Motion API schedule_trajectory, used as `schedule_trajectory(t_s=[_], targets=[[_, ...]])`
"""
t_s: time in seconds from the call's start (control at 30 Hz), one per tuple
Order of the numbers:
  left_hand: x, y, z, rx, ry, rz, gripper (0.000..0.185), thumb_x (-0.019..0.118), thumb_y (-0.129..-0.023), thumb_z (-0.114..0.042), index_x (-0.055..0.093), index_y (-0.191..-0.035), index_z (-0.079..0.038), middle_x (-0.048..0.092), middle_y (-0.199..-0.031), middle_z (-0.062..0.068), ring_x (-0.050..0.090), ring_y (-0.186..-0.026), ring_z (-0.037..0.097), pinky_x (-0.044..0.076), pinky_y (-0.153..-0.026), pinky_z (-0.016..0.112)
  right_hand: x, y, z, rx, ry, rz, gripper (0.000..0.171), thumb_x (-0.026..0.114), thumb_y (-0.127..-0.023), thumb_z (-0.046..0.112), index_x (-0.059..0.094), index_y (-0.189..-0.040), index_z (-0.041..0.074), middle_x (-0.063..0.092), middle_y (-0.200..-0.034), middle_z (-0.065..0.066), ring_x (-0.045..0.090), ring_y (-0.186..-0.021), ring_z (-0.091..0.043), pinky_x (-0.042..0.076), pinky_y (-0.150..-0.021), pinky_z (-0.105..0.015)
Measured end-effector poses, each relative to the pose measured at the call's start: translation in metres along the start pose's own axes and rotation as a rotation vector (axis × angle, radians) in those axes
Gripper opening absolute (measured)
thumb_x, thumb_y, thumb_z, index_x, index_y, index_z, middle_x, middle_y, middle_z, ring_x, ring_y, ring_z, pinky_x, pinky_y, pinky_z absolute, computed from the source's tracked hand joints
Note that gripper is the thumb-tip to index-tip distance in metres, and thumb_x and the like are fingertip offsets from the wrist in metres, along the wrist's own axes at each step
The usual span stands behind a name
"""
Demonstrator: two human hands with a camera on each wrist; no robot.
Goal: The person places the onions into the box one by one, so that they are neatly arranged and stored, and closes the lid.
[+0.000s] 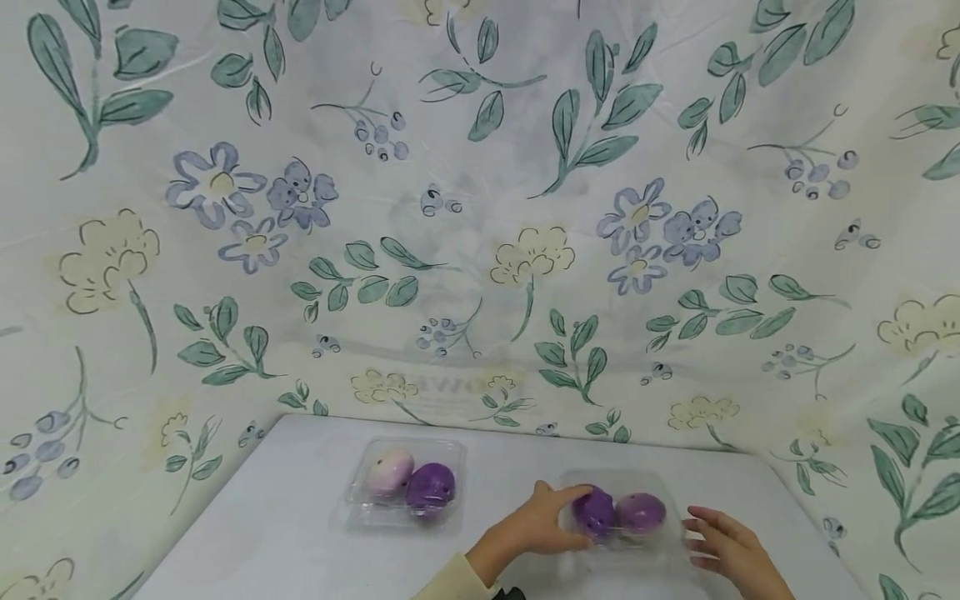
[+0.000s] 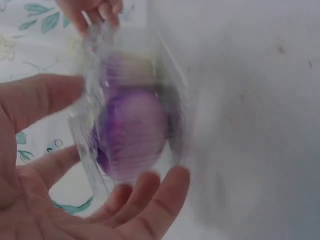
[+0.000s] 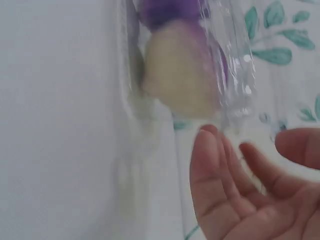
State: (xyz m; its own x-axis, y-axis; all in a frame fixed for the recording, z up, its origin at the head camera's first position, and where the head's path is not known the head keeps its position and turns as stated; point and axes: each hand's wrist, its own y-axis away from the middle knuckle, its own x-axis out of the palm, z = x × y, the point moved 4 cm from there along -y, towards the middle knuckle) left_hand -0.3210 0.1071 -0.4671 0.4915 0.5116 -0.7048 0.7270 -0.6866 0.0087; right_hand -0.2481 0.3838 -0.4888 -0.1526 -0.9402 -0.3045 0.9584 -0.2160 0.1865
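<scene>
My left hand (image 1: 536,521) holds the left end of a clear plastic clamshell box (image 1: 663,492), its thumb and fingers spread around the sides. Inside lie two rounded pieces: a dark purple one (image 1: 594,512) at the left and a lighter purple one (image 1: 641,512) at the right. In the right wrist view one piece (image 3: 180,75) shows a cream-yellow side; what the pieces are I cannot tell. At the box's right end is my right hand (image 1: 731,546), fingers extended and spread. Its fingertips are close to the plastic; whether they touch is unclear.
A second clear box (image 1: 375,508) stands on the white table (image 1: 300,475) to the left, with a pale pink piece (image 1: 390,472) and a dark purple piece (image 1: 431,489) inside. Behind the table hangs a floral-patterned cloth (image 1: 480,317), which also covers both sides.
</scene>
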Motion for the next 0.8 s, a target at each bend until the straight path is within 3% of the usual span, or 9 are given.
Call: schedule_trajectory(t_s=[0.1, 0.17, 0.37, 0.6, 0.8], targets=[[0.003, 0.001, 0.002, -0.049, 0.151, 0.029, 0.066, 0.073, -0.086, -0.018, 0.048, -0.147, -0.024, 0.065, -0.092, 0.009, 0.060, -0.070, 0.016, 0.055, -0.062, 0.033, 0.007, -0.002, -0.003, 0.057, -0.005, -0.035, 0.050, 0.051, -0.100, 0.013, 0.039, -0.141, -0.013, 0.067, -0.107, -0.017, 0.067, -0.085, -0.021, 0.059, -0.076, -0.039], [0.007, 0.002, 0.003, -0.088, 0.277, 0.034, 0.067, 0.070, -0.086, -0.010, 0.047, -0.147, -0.022, 0.063, -0.078, 0.009, 0.058, -0.057, 0.018, 0.055, -0.053, 0.035, 0.010, -0.001, -0.004, 0.085, 0.004, -0.029, 0.053, 0.053, -0.096, 0.011, 0.038, -0.141, -0.013, 0.068, -0.099, -0.013, 0.066, -0.079, -0.020, 0.059, -0.072, -0.038], [0.015, 0.006, 0.004, -0.153, 0.508, 0.000, 0.068, 0.062, -0.084, 0.003, 0.048, -0.147, -0.019, 0.057, -0.073, 0.012, 0.056, -0.053, 0.018, 0.058, -0.050, 0.039, 0.015, 0.002, -0.007, 0.071, -0.011, 0.104, 0.065, 0.054, -0.094, 0.012, 0.025, -0.145, -0.017, 0.068, -0.088, -0.008, 0.065, -0.072, -0.017, 0.058, -0.068, -0.034], [0.014, 0.006, 0.003, -0.161, 0.586, -0.008, 0.071, 0.059, -0.082, 0.007, 0.046, -0.148, -0.017, 0.056, -0.064, 0.008, 0.056, -0.049, 0.016, 0.059, -0.053, 0.039, 0.016, 0.002, -0.007, 0.034, -0.085, 0.222, 0.073, 0.053, -0.096, 0.013, 0.012, -0.147, -0.018, 0.069, -0.084, -0.005, 0.066, -0.071, -0.014, 0.058, -0.068, -0.032], [0.014, 0.007, 0.004, -0.141, 0.583, -0.022, 0.073, 0.056, -0.081, 0.011, 0.044, -0.149, -0.012, 0.051, -0.056, 0.005, 0.053, -0.045, 0.014, 0.059, -0.053, 0.039, 0.019, 0.003, -0.006, -0.004, -0.085, 0.244, 0.072, 0.053, -0.096, 0.012, 0.013, -0.147, -0.019, 0.070, -0.083, -0.004, 0.065, -0.071, -0.014, 0.058, -0.068, -0.031]])
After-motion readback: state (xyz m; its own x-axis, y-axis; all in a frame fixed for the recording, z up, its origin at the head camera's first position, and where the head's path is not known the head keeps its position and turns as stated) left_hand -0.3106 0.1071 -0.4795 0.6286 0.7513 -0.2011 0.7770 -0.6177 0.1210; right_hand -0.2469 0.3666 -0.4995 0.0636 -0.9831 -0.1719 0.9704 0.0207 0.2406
